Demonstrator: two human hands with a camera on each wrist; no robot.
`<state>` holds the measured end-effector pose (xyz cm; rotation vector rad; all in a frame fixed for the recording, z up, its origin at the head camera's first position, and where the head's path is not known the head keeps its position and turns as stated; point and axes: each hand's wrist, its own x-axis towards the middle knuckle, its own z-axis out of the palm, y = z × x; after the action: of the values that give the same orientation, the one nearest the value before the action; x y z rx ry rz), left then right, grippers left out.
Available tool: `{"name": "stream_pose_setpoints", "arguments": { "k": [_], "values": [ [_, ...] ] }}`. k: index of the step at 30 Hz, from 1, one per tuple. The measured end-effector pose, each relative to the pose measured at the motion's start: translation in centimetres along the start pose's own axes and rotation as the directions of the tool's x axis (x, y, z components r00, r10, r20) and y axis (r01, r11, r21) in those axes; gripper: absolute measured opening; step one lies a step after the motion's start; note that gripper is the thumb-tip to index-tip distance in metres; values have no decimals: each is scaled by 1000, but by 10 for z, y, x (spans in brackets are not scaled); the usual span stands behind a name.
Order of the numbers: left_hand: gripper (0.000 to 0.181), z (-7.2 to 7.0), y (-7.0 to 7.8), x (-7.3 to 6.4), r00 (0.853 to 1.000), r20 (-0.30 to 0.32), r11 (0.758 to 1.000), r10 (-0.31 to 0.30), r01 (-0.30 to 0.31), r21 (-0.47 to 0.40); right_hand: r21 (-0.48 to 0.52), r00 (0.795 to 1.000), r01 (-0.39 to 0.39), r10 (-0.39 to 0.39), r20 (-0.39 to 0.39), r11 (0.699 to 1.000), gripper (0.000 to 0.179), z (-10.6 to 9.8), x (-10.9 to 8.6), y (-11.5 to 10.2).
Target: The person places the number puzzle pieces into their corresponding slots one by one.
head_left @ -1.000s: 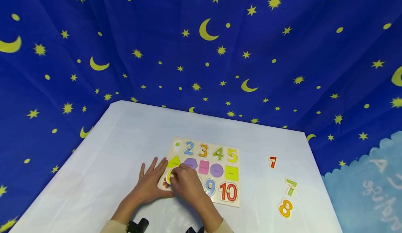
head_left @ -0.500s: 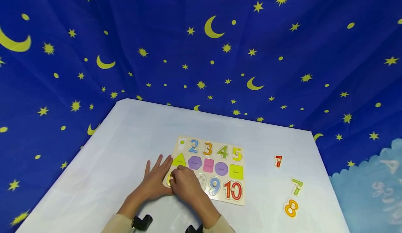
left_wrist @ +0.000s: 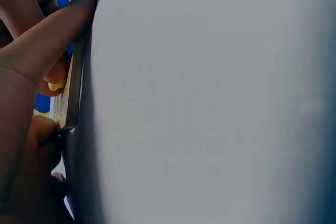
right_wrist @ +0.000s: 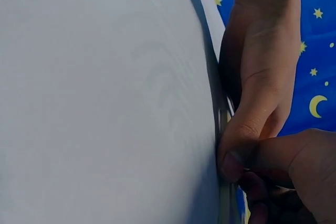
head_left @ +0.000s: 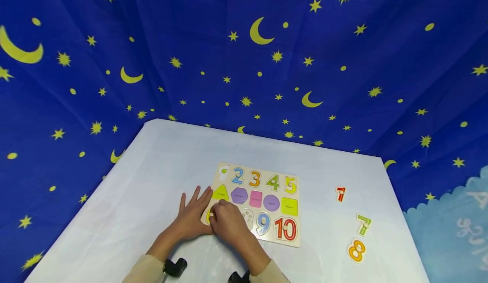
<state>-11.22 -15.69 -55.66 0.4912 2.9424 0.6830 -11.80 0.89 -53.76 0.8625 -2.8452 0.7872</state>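
Observation:
A wooden number puzzle board (head_left: 264, 188) lies on the white table. My left hand (head_left: 194, 217) rests at its lower left corner, fingers straight and spread along the left edge. The left thumb (left_wrist: 63, 30) presses along the board's front edge. My right hand (head_left: 230, 223) pinches a yellow number piece (head_left: 208, 216) with thumb and index finger at the board's lower left slot. That piece's shape is mostly hidden by the hand; its pale knob (left_wrist: 55, 85) shows between fingertips in the left wrist view. Fingers of both hands meet at the corner in the right wrist view.
A red 1 (head_left: 341, 194), a green 7 (head_left: 364, 225) and an orange 8 (head_left: 356, 250) lie loose on the table to the right. The board's bare recess (head_left: 224, 172) is at its top left, and a dotted recess (head_left: 248, 217) is beside the right hand.
The yellow piece has lowered from a tilt into its corner slot under the right fingers. The left hand stays at the board's edge. The head view has shifted slightly.

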Motion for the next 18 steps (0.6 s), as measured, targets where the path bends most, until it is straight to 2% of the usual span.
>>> {"name": "stream_pose_setpoints", "arguments": {
  "k": [4,8,13,18],
  "values": [
    [115,0,2,2,1000,8,1000,-13,13,-8,-93,1000,-8,6,-27,996,14,-3,-5,0],
    [120,1,4,4,1000,5,1000,-16,16,-19,-173,996,-25,9,-88,985,26,-10,-16,5],
    [122,1,4,3,1000,-6,998,-14,14,-55,-139,989,-9,-12,-147,990,35,-22,-33,19],
    [122,-1,5,3,1000,9,997,-28,29,-77,-48,985,-75,66,-157,996,35,-41,-52,39]
  ]
}}
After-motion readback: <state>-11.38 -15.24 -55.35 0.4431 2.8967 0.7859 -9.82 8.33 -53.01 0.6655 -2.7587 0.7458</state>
